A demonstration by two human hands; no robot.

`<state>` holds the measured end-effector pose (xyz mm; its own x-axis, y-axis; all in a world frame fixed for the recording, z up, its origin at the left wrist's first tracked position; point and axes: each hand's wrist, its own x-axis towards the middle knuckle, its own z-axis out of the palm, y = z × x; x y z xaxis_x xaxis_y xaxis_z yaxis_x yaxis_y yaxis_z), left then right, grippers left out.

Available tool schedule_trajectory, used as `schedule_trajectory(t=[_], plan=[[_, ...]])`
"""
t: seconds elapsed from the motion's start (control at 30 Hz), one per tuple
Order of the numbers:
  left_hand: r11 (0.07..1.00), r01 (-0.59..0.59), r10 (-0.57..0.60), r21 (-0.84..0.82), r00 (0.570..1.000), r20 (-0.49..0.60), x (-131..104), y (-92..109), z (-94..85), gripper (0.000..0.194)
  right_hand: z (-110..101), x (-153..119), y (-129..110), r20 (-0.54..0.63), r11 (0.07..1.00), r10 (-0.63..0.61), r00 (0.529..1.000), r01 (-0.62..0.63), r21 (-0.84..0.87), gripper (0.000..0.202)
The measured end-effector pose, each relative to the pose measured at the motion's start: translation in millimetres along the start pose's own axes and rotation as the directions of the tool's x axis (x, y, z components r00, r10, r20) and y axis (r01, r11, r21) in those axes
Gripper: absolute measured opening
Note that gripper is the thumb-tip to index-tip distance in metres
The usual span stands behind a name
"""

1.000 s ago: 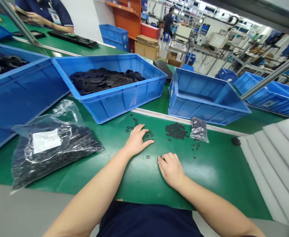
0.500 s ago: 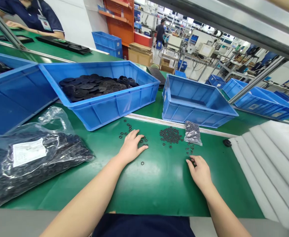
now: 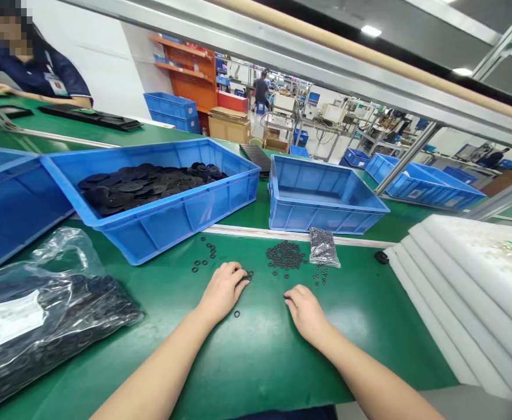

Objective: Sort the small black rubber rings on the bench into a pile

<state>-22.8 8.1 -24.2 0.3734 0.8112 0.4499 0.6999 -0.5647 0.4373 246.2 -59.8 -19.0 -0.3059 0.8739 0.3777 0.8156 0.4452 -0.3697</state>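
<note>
My left hand [image 3: 221, 294] rests on the green table with its thumb and fingertips drawn together at small black rings [image 3: 250, 273], one apparently between them. A single black ring [image 3: 237, 314] lies just below that hand. My right hand [image 3: 305, 312] is closed in a pinch over the table; whatever its fingertips hold is too small or hidden to make out. Beyond it lie a pile of black rings [image 3: 284, 255], a small clear bag of dark parts [image 3: 323, 248] and a few tiny loose pieces [image 3: 324, 280]. More black rings [image 3: 212, 251] are scattered farther left.
A blue bin [image 3: 185, 219] of black discs and another blue bin [image 3: 321, 216] line the back. At left lies a large clear bag [image 3: 76, 315] of dark parts. White foam sheets [image 3: 439, 315] are stacked at right. A person [image 3: 58, 76] sits across the table.
My right hand has moved left, away from the tiny pieces, toward my left hand. The spread left fingers have drawn together at the rings. The camera view has shifted.
</note>
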Motion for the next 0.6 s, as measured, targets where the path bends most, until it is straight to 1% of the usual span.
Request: schedule_trajectory(t=[0.17, 0.27, 0.3, 0.37, 0.47, 0.53, 0.6], plan=[[0.992, -0.087, 0.092, -0.090, 0.994, 0.053, -0.2, 20.6, 2.5, 0.013, 21.6, 33.8, -18.2, 0.055, 1.000, -0.021, 0.998, 0.021, -0.003, 0.016], [0.991, -0.071, 0.079, -0.115, 0.995, 0.068, -0.7, 20.7, 0.6, 0.008, 32.4, 43.8, -22.2, 0.043, 1.000, -0.030, 0.999, 0.030, -0.002, 0.014], [0.990, -0.051, 0.058, -0.135, 0.997, 0.052, -0.4, 17.4, -0.9, 0.008, 34.9, 45.2, -22.5, 0.035, 0.999, -0.035, 0.999, 0.035, 0.001, 0.014], [0.983, 0.001, -0.005, -0.183, 1.000, -0.019, 0.6, 7.4, -4.9, 0.012, 37.5, 46.3, -22.1, 0.018, 0.999, -0.042, 0.999, 0.042, 0.018, 0.014], [0.970, 0.098, -0.131, -0.223, 0.981, -0.140, 2.2, -9.1, -10.9, 0.012, 37.3, 48.0, -22.9, -0.010, 0.994, -0.046, 0.999, 0.047, 0.094, 0.015], [0.960, 0.160, -0.199, -0.231, 0.968, -0.153, 3.2, -16.5, -12.6, 0.010, 36.9, 50.7, -25.4, -0.023, 0.987, -0.055, 0.998, 0.057, 0.152, 0.017], [0.947, 0.203, -0.239, -0.248, 0.963, -0.126, 4.0, -19.7, -12.4, 0.008, 37.6, 54.2, -28.3, -0.017, 0.982, -0.066, 0.998, 0.068, 0.177, 0.018]])
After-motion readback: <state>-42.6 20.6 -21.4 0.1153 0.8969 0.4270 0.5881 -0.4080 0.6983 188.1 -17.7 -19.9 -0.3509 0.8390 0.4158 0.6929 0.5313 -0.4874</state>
